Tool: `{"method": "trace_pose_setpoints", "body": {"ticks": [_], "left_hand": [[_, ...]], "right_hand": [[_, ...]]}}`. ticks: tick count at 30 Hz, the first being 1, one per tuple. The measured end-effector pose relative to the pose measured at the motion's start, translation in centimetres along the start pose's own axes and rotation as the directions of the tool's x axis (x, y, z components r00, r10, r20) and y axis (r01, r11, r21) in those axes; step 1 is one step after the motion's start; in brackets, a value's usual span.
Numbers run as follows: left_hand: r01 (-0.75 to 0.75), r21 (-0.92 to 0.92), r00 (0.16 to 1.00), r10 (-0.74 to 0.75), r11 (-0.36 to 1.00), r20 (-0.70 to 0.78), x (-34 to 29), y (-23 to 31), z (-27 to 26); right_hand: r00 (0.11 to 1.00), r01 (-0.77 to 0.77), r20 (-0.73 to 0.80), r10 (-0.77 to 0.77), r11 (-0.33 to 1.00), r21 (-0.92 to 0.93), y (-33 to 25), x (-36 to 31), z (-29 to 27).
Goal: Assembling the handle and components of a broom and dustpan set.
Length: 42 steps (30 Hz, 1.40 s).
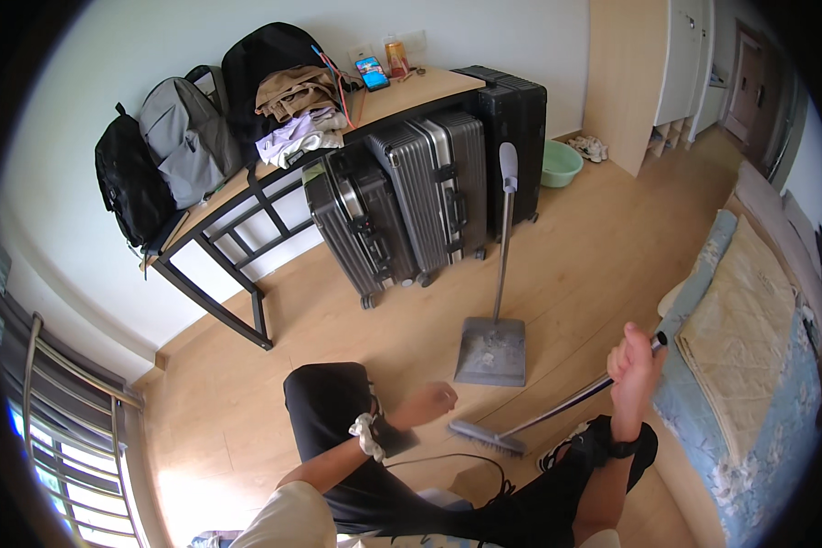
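My right hand (632,363) is wrapped round the handle of a broom (557,402), which slants down to the left. Its grey brush head (487,438) lies on the floor beside my right foot. My left hand (426,405), a white scrunchie on its wrist, hangs above the floor left of the broom, fingers curled together. What they hold, if anything, is hidden. Ahead of both hands a grey dustpan (491,351) rests on the floor, its long handle (504,247) upright. Light dust and bits lie in the pan.
Several dark suitcases (429,192) stand by a desk (429,87) bearing backpacks (187,137), folded clothes (297,114) and a phone (372,73). A green basin (560,164) sits beyond them. To my right is a bed (758,384); a railed window (73,438) is at left.
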<state>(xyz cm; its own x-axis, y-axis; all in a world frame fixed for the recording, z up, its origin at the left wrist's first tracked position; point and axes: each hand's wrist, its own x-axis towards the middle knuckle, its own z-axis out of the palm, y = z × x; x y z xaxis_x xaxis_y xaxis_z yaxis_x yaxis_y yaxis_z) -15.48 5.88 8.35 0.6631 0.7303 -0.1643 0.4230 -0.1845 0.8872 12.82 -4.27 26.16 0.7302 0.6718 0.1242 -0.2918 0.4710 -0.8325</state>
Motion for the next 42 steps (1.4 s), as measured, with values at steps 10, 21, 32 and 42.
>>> {"method": "trace_pose_setpoints", "body": {"ticks": [10, 21, 32, 42], "left_hand": [[0.058, -0.077, 0.998, -0.056, 0.995, 0.028, 2.7, -3.1, 3.0], [-0.073, 0.059, 0.996, 0.069, 0.996, 0.062, 3.8, -3.8, 4.0], [-0.015, -0.019, 1.000, 0.015, 1.000, 0.015, 2.9, -3.0, 3.9], [-0.023, -0.053, 1.000, 0.022, 0.998, -0.010, 3.2, -3.5, 3.7]], "right_hand": [[0.988, 0.128, 0.083, -0.129, 0.992, 0.008, -0.5, -0.8, -1.4], [0.998, 0.055, 0.005, -0.055, 0.983, -0.173, 0.9, 1.4, 0.5], [0.933, -0.051, 0.359, 0.029, 0.997, 0.051, -1.2, 0.3, -1.3], [0.921, 0.112, 0.375, -0.106, 0.994, 0.005, 1.2, 0.2, -0.5]]}}
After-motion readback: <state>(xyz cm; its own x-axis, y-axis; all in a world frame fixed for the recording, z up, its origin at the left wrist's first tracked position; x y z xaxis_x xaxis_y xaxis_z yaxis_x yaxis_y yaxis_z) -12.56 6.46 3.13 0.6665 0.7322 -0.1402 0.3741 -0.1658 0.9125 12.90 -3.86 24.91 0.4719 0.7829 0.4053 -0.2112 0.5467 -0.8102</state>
